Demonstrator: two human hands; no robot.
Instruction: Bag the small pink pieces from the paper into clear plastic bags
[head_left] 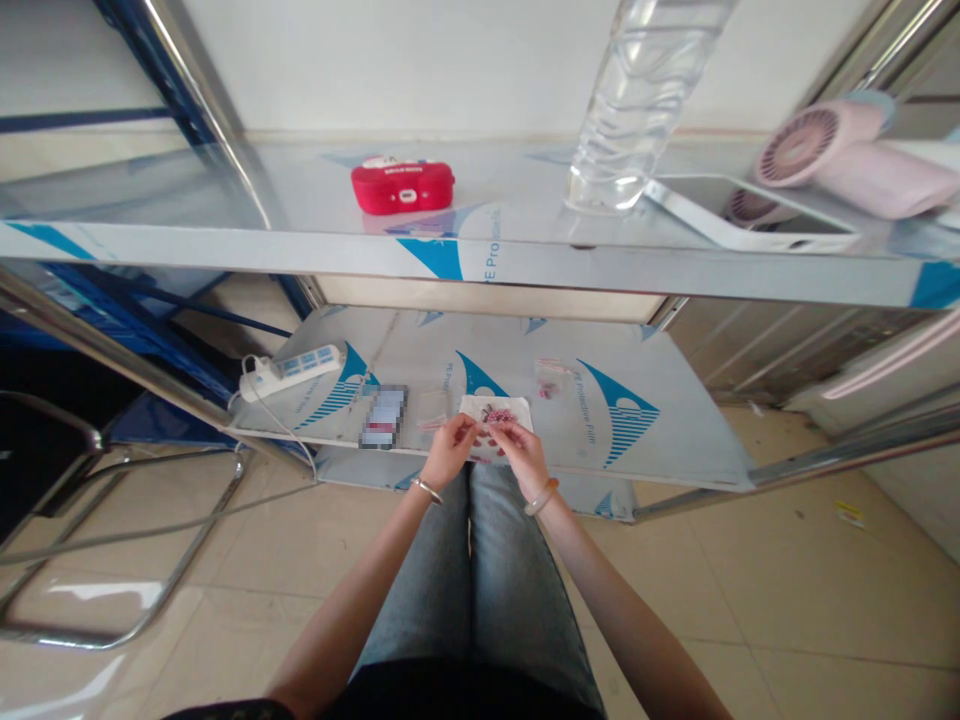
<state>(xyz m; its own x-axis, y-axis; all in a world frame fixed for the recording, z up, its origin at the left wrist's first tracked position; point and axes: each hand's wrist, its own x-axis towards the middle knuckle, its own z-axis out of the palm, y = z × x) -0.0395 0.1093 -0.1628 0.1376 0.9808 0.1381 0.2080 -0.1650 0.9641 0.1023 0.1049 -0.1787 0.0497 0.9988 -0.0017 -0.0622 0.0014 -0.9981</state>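
Observation:
My left hand (451, 448), with a silver bangle at the wrist, is closed in a pinch over the front edge of the lower shelf (660, 440). Facing it, my right hand (523, 455), wearing a pale bangle, is pinched as well. Whatever lies between the fingertips is too small to make out. Beneath both hands lies a white sheet (522, 406) bearing small dark-red and pink bead-like pieces (504, 414). A flat clear packet (433, 406) rests left of it. Behind and to the right is a small clear bag (548, 387) with pink bits inside.
A phone-like item (384, 417), blurred out, and a white power strip (300, 371) lie on the lower shelf's left. The upper shelf (495, 240) holds a red case (403, 188), clear bottle (637, 110), white-framed device (750, 212) and pink handheld fan (847, 155). A metal-framed chair (180, 570) stands left.

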